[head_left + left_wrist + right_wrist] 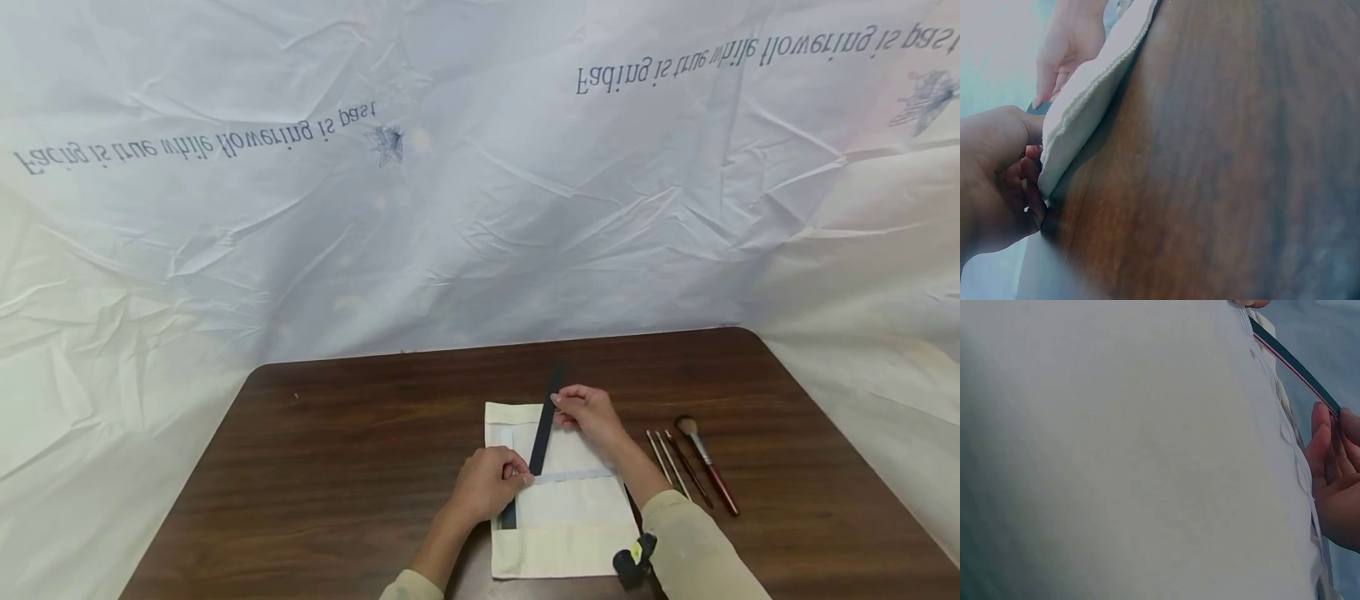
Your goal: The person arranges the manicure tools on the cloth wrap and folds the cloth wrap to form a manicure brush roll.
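"Where's the dark flat strip (547, 429)?"

"Over the upper half of the cream cloth case (566, 554), its far end pointing between twelve and one. Its near end comes down to the pale band (581, 477) across the middle; whether it's tucked under, I can't tell."

"How would it handle?"

"Light and stiff, I'd guess: it looks thin and straight. The right wrist view shows red and pale lines along its edge. The faces could be a bit slippery, so pinch it across them, away from the near end. The case looks soft and likely to give, so it's better steadied near the band."

"And the hands?"

"The right hand (588, 414), at one o'clock on the case, pinches the strip partway up, thumb and fingers closed to its thickness. The left hand (483, 483), at nine, is curled, thumb and fingertip pinching the band beside the strip's near end. I can't tell if it grips the strip too."

"Anything else close?"

"A dark piece (509, 517) below the left hand, towards eight. A red-handled makeup brush (705, 458) lies towards three, on the wooden table (337, 467)."
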### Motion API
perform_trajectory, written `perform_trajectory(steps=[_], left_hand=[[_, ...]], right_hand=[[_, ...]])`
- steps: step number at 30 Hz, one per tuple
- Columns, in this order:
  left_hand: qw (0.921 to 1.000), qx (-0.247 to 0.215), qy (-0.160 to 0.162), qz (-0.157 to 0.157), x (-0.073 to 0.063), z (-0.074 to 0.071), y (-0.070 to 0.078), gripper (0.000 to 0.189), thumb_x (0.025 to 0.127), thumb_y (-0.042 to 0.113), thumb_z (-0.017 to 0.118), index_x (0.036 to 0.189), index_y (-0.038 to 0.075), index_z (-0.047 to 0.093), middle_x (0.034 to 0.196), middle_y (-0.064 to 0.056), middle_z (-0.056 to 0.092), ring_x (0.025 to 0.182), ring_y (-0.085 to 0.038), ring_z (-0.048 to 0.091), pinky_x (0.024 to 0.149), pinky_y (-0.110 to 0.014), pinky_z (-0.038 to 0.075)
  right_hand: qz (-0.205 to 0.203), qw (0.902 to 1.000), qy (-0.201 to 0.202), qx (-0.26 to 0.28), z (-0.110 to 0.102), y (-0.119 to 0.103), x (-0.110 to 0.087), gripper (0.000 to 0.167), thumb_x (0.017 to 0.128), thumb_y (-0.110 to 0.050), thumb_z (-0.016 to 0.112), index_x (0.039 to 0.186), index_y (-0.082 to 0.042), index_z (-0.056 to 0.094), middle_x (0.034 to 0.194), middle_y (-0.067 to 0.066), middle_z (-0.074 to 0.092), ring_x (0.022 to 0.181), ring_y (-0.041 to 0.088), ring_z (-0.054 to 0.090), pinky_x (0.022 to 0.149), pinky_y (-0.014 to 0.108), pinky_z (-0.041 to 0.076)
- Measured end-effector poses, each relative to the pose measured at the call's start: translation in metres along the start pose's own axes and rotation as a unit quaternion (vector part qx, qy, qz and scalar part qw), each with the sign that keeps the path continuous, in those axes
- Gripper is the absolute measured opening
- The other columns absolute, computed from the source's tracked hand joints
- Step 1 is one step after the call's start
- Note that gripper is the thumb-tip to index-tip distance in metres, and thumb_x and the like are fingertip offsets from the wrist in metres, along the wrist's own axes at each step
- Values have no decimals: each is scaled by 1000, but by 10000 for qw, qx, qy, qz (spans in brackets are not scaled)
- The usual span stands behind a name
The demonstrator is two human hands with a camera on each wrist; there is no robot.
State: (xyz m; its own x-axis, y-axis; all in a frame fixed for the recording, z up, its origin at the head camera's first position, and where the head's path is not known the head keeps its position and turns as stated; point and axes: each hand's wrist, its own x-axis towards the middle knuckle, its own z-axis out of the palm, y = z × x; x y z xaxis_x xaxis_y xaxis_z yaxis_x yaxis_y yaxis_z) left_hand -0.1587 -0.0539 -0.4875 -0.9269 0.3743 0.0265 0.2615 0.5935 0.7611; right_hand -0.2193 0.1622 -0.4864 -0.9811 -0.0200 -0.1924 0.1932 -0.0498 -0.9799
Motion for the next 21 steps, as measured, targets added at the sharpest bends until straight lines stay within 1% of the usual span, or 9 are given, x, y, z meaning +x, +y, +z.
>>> perform_trajectory(steps=[3, 6, 9, 14, 17, 21], left_hand=[[9999, 30, 43, 86, 0, 1, -1, 7, 88, 16, 78, 83, 11, 77, 57, 11, 42, 49, -1, 36, 48, -20, 28], [9999, 60, 69, 100, 1, 2, -1, 8, 88, 17, 78, 83, 11, 77, 57, 12, 41, 49, -1, 36, 48, -19, 27], [10000, 61, 43, 37, 1, 2, -2, 8, 88, 18, 78, 83, 12, 77, 58, 12, 41, 49, -1, 36, 48, -19, 27], [10000, 64, 66, -7, 1, 2, -2, 8, 88, 19, 78, 83, 13, 76, 57, 12, 42, 49, -1, 37, 48, -20, 27], [9999, 102, 90, 12, 1, 3, -2, 8, 88, 19, 78, 82, 14, 76, 57, 12, 41, 49, -1, 37, 48, -20, 28], [9999, 91, 94, 0, 1, 3, -2, 9, 88, 19, 79, 82, 13, 76, 57, 12, 41, 49, -1, 37, 48, -20, 28]], right_hand=[[-37, 9988, -367, -333, -2, 0, 0, 15, 100, -8, 61, 107, 6, 60, 71, -8, 70, 63, 3, 66, 59, 16, 51], [-76, 9944, -806, -682, -6, -1, 1, 17, 100, -9, 60, 107, 8, 59, 72, -6, 71, 64, 3, 67, 59, 17, 51], [-122, 9870, -1170, -1092, -9, -2, 2, 20, 101, -10, 60, 108, 9, 58, 76, -3, 74, 65, 3, 67, 60, 17, 52], [6, 9752, -1641, -1484, -14, -4, 4, 21, 101, -13, 61, 107, 6, 58, 79, -1, 75, 69, 4, 68, 63, 17, 53], [83, 9675, -1884, -1686, -16, -5, 6, 19, 101, -15, 62, 103, 4, 59, 79, -1, 74, 70, 6, 69, 63, 18, 54], [12, 9536, -2216, -2039, -15, -6, 9, 18, 101, -17, 62, 97, 1, 61, 79, -1, 73, 69, 6, 68, 62, 18, 52]])
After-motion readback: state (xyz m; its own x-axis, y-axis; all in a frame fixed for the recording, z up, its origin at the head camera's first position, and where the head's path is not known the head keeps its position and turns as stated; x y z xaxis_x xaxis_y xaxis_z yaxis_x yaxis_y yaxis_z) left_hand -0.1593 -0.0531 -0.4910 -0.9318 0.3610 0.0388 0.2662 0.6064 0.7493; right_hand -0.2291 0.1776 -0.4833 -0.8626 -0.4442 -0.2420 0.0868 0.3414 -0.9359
